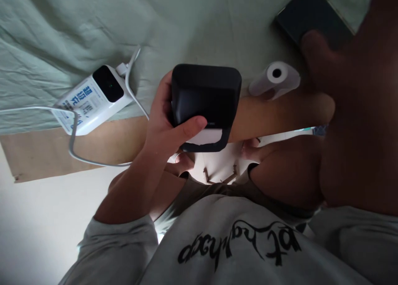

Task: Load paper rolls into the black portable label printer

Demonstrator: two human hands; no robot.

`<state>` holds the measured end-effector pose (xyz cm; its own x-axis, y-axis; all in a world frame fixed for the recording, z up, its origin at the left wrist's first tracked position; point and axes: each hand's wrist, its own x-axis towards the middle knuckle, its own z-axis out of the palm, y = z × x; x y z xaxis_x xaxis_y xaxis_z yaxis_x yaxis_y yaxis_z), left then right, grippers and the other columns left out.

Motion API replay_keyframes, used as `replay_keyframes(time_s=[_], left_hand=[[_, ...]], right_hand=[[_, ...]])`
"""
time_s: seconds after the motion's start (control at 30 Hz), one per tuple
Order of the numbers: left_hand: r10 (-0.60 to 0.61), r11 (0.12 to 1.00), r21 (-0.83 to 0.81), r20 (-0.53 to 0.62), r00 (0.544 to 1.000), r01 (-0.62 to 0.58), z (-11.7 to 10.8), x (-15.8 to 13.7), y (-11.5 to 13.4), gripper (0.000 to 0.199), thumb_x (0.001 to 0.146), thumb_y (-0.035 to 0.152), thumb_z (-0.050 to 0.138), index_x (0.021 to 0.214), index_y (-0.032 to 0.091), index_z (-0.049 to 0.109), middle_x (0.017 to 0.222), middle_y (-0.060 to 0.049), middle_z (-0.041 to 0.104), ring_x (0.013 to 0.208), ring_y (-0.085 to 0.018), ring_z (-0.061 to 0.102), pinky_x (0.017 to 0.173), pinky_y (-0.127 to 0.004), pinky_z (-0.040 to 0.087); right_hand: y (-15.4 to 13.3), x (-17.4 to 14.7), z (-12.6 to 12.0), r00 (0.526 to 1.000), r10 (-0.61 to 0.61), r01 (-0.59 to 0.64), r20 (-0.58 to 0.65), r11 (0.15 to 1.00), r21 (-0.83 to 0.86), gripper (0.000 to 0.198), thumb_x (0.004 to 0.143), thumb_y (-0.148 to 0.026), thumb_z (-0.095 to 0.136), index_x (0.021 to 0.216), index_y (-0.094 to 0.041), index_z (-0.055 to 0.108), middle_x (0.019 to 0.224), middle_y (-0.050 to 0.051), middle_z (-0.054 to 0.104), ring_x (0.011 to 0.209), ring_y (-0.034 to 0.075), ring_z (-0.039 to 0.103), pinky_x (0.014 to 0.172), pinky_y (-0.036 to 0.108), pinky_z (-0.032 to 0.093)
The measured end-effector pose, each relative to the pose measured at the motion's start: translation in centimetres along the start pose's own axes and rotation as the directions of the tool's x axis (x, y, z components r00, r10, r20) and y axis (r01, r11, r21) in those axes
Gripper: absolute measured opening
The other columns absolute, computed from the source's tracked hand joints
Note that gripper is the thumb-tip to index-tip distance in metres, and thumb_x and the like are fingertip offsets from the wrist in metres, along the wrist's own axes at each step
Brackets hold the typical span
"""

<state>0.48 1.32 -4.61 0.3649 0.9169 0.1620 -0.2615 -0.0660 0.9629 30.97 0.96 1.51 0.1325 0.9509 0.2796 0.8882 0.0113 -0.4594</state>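
Note:
My left hand (164,127) grips a black rounded box-shaped device (205,94) by its left side, with the thumb across its lower front above a white panel. It is held up in front of my chest. My right hand (357,90) is close to the camera at the right, dark and blurred. One of its fingers overlaps the edge of a dark flat slab (307,15) lying at the top right. Whether it touches or holds the slab is unclear.
A white paper roll (275,80) lies on the pale green sheet (77,28) behind the device. A white power bank (93,98) with a white cable (74,148) rests at the left, by a brown board (46,152). My grey printed shirt fills the bottom.

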Motion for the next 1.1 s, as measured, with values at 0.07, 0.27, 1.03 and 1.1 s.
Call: replay_keyframes(time_s=[0.07, 0.27, 1.03, 1.1], left_hand=[[-0.038, 0.999, 0.025, -0.029, 0.999, 0.038, 0.1, -0.2, 0.3, 0.061, 0.064, 0.042, 0.08, 0.117, 0.026, 0.053, 0.101, -0.003, 0.062, 0.086, -0.019, 0.063, 0.08, -0.038, 0.055], [-0.171, 0.985, -0.043, -0.121, 0.978, 0.167, 1.8, -0.1, 2.4, 0.051, 0.069, 0.03, 0.079, 0.112, 0.017, 0.056, 0.085, 0.0, 0.061, 0.064, -0.008, 0.06, 0.051, -0.019, 0.052], [-0.165, 0.986, -0.07, -0.264, 0.95, 0.151, 3.6, 0.5, 3.7, 0.041, 0.06, 0.022, 0.081, 0.096, 0.013, 0.063, 0.074, -0.001, 0.063, 0.057, -0.008, 0.055, 0.043, -0.016, 0.044], [-0.178, 0.984, -0.073, -0.266, 0.947, 0.165, 3.7, 0.6, 3.8, 0.042, 0.06, 0.021, 0.08, 0.098, 0.014, 0.063, 0.074, -0.001, 0.062, 0.058, -0.008, 0.056, 0.044, -0.017, 0.044]], right_hand=[[-0.3, 0.0, -0.1, 0.982, 0.152, -0.133, 0.108, 0.977, -0.169, 0.081, 0.073, -0.056, 0.062, 0.139, -0.013, 0.044, 0.138, 0.004, 0.048, 0.126, 0.026, 0.045, 0.099, 0.037, 0.033], [-1.0, 0.6, -0.3, 0.952, 0.255, -0.198, 0.169, 0.935, -0.294, 0.084, 0.071, -0.042, 0.07, 0.143, -0.015, 0.036, 0.138, 0.013, 0.049, 0.128, 0.033, 0.047, 0.105, 0.046, 0.037], [-0.9, 1.0, -0.4, 0.939, 0.26, -0.205, 0.224, 0.949, -0.24, 0.091, 0.066, -0.025, 0.076, 0.146, -0.02, 0.032, 0.137, 0.01, 0.05, 0.129, 0.031, 0.043, 0.103, 0.045, 0.034], [-0.3, 0.9, -0.5, 0.959, 0.245, -0.207, 0.144, 0.95, -0.234, 0.089, 0.066, -0.035, 0.076, 0.144, -0.023, 0.036, 0.139, 0.007, 0.048, 0.129, 0.033, 0.042, 0.101, 0.047, 0.032]])
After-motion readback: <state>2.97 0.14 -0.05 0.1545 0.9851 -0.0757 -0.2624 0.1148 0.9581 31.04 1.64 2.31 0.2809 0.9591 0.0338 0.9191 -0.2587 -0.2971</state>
